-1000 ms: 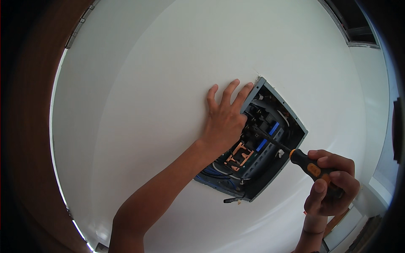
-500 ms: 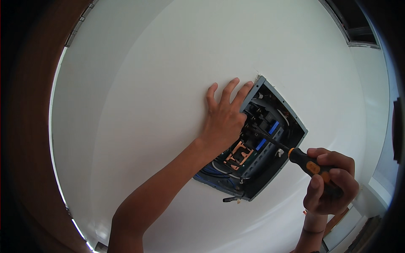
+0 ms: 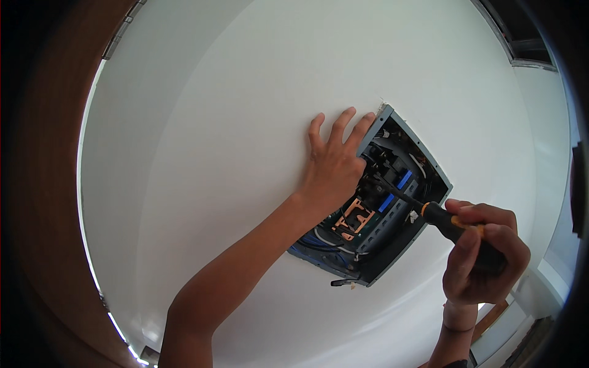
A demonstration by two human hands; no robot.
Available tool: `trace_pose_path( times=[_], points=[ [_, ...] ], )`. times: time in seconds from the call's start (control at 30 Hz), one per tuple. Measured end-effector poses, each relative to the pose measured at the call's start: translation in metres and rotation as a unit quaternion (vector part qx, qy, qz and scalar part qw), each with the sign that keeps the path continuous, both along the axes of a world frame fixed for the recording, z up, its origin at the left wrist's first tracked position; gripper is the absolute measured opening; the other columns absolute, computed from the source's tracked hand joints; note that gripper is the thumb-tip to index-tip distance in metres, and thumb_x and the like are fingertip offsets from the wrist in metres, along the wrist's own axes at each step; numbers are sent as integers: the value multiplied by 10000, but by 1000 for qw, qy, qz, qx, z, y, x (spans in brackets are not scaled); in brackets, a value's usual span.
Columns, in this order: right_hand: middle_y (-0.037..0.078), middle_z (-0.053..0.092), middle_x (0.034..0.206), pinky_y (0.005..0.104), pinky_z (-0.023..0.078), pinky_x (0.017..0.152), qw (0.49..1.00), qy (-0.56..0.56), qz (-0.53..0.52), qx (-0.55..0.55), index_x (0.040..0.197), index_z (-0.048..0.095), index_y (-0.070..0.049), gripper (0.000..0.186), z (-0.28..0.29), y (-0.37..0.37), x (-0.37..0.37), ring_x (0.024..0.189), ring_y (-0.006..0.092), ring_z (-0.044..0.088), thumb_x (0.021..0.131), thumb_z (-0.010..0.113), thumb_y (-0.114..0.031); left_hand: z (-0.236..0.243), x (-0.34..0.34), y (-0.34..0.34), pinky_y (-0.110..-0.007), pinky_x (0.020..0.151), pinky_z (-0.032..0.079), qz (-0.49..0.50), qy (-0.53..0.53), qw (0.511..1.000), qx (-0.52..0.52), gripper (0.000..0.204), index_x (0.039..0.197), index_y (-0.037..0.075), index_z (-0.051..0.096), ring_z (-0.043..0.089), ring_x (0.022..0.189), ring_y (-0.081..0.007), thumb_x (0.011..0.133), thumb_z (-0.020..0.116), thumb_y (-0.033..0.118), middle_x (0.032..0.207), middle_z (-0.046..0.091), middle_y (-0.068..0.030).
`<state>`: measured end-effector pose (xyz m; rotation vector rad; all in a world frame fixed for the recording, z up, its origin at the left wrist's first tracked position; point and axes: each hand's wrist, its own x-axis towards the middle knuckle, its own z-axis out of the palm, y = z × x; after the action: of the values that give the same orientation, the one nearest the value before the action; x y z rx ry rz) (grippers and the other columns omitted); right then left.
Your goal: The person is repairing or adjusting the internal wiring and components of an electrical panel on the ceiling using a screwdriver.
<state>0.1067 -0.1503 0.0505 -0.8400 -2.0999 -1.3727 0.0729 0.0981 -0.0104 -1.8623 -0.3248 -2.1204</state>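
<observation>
A shallow grey electrical panel box (image 3: 438, 170) is set in the white wall, its front uncovered. Inside are black breakers, wires, blue strips (image 3: 403, 180) and copper-coloured bars (image 3: 354, 219). At its left edge, my left hand (image 3: 334, 168) has three fingers spread on the wall and rim. Its index finger bends into the box as in a pinch; the thumb and fingertip are hidden. My right hand (image 3: 491, 245) is closed round the black and orange handle of a screwdriver (image 3: 440, 219). The screwdriver's shaft runs up and left to the breakers, its tip near my left index finger.
Blue and black wires (image 3: 316, 242) bunch in the box's lower left. A small black piece (image 3: 343, 283) juts out below its bottom edge. A brown door (image 3: 49, 184) with a hinge stands at far left. A dark-framed opening (image 3: 521, 37) is at upper right.
My right hand has turned on the screwdriver handle, so its orange patches show differently. The tip stays at the breakers. The whole view has shifted slightly; my left hand keeps its place.
</observation>
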Motion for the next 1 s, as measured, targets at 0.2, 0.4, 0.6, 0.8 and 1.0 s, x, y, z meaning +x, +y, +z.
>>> trace_pose_path(
  times=[0.2, 0.4, 0.6, 0.8, 1.0],
  points=[
    [189, 698, 1036, 419, 591, 845, 978, -176, 85, -72, 782, 541, -76, 402, 52, 23, -10, 1043, 393, 689, 935, 707, -408, -1, 1, 2, -652, 1127, 142, -1, -2, 1000, 4, 67, 651, 101, 756, 303, 1443, -350, 662, 760, 35, 1557, 389, -123],
    [19, 468, 606, 236, 378, 435, 955, 75, 234, -164, 767, 408, -132, 406, 13, 29, -5, 477, 101, 447, 1087, 374, -381, 3, 4, -2, -656, 1124, 144, -12, -4, 1000, 11, 78, 647, 102, 754, 301, 1445, -349, 672, 747, 28, 1557, 391, -122],
    [38, 456, 622, 274, 383, 505, 942, 88, 288, -150, 753, 444, -119, 488, 11, 43, -11, 492, 155, 435, 1035, 413, -516, -5, 1, 1, -653, 1127, 137, 2, -6, 1000, 2, 82, 632, 100, 745, 292, 1448, -350, 681, 742, 34, 1557, 394, -117],
    [22, 471, 627, 267, 372, 456, 810, -138, 233, -520, 711, 476, -146, 369, 72, 44, -14, 459, 124, 418, 1012, 383, -338, 1, 2, 0, -651, 1128, 132, -9, -5, 1000, 8, 97, 626, 97, 739, 287, 1450, -352, 706, 731, 42, 1555, 395, -117],
    [80, 502, 647, 294, 394, 488, 919, 137, 313, -198, 759, 448, -118, 476, -5, 46, -17, 508, 149, 440, 1075, 347, -459, -3, 1, 3, -656, 1126, 132, 1, -12, 1000, 7, 110, 629, 98, 738, 286, 1448, -354, 723, 722, 45, 1551, 398, -120]
  ],
)
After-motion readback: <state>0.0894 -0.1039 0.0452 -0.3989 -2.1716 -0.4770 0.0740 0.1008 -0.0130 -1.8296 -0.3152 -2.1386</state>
